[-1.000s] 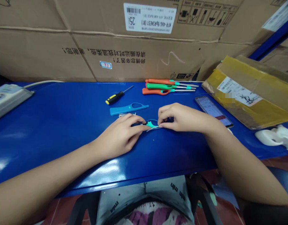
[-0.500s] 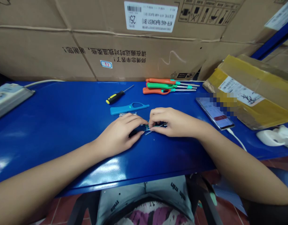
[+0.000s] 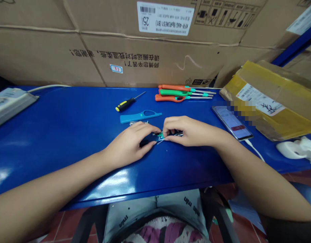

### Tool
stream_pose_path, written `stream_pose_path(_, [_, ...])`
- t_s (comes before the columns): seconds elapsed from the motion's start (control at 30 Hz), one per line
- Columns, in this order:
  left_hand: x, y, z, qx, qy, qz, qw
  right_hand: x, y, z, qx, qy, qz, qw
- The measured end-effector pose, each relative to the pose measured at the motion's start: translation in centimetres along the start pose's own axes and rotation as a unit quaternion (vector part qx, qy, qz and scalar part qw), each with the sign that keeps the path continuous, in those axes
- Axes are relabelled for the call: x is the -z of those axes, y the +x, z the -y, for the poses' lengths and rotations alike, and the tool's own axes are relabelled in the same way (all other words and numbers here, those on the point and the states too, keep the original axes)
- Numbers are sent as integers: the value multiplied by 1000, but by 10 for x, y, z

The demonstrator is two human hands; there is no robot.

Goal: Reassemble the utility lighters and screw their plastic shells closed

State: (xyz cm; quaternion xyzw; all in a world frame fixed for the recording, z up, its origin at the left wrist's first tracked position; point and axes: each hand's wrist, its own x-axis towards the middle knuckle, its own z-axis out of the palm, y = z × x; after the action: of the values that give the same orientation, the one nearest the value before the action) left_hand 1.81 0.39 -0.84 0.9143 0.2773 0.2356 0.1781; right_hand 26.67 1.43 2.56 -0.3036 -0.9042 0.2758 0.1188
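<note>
Over the middle of the table my left hand (image 3: pixel 131 141) is curled, its thumb and index fingertips on either side of some small lighter parts (image 3: pixel 160 135). These parts show bits of green, white and dark, and fingers cover much of them. From the right, my right hand (image 3: pixel 180 131) pinches a small piece there between thumb and index finger. A thin metal rod shows under its palm. Just behind my left hand lie a blue lighter casing half (image 3: pixel 135 117) with a loop-shaped opening and a small metallic piece (image 3: pixel 138 123), partly covered by my fingers.
A yellow-black screwdriver (image 3: pixel 125 104) lies behind the casing. Several orange and green long-necked lighters (image 3: pixel 175 92) are piled against the large carton (image 3: pixel 135 76). To the right are a phone (image 3: pixel 231 123) on a cable and a taped parcel (image 3: pixel 271 101). A power strip (image 3: pixel 13 104) sits left.
Both hands stay at the same spot with slight finger movements. More of the green part now shows between the fingertips. The camera view has shifted slightly.
</note>
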Motion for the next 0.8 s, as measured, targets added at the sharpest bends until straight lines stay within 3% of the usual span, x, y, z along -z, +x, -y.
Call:
stream_pose_path(0.5, [0,0,0,3,-2,2,1000,2,0,1,-6,-6,-1,1000])
stream_pose_path(0.8, [2,1,1,-19,-17,11,1000,-1,5,-1,-115,78,-24,990])
